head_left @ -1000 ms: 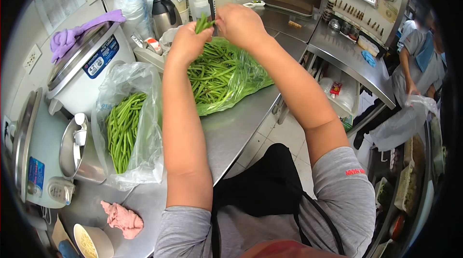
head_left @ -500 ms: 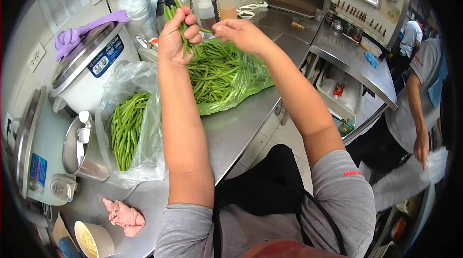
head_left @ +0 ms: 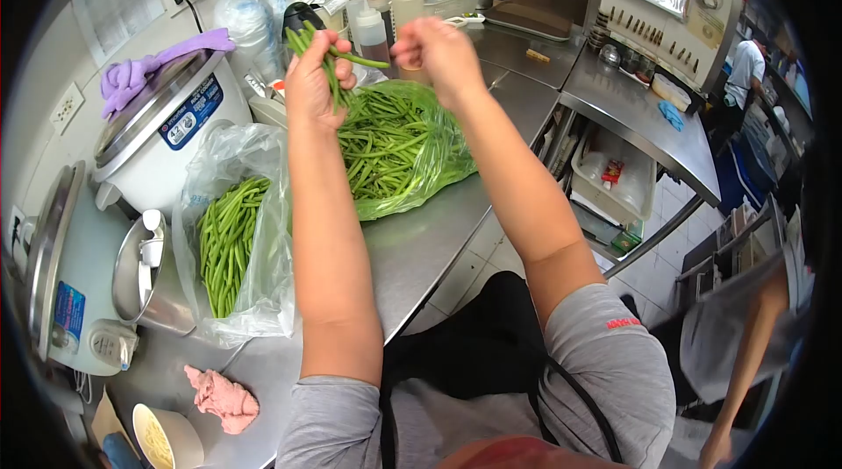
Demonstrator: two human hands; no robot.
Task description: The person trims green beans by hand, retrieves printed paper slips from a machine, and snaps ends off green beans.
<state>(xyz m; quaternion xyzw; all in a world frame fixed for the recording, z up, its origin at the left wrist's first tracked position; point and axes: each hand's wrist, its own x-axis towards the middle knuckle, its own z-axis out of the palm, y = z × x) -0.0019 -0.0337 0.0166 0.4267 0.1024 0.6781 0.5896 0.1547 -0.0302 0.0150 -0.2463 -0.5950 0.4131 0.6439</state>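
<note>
My left hand [head_left: 316,87] is closed around a small bunch of green beans [head_left: 301,37], raised over the bags. One bean juts out of the bunch to the right. Just past its tip is my right hand [head_left: 441,57], blurred, with fingers curled together; whatever they pinch is hidden. Below both hands, a green-tinted plastic bag [head_left: 452,157] lies open, heaped with loose green beans [head_left: 386,140]. Left of my forearm, a clear plastic bag [head_left: 270,272] holds more green beans [head_left: 230,245], lying mostly lengthwise.
Two large cookers, one white [head_left: 162,157], stand along the left wall beside a steel container [head_left: 167,293]. A pink cloth [head_left: 224,399] and a cup of pale strips [head_left: 171,434] lie nearer. Squeeze bottles [head_left: 371,30] line the back. A co-worker's arm [head_left: 750,364] shows at right.
My right hand has moved slightly right and up, away from the bean tip it was pinching. My left hand still grips the bunch. The co-worker at right has shifted lower in view.
</note>
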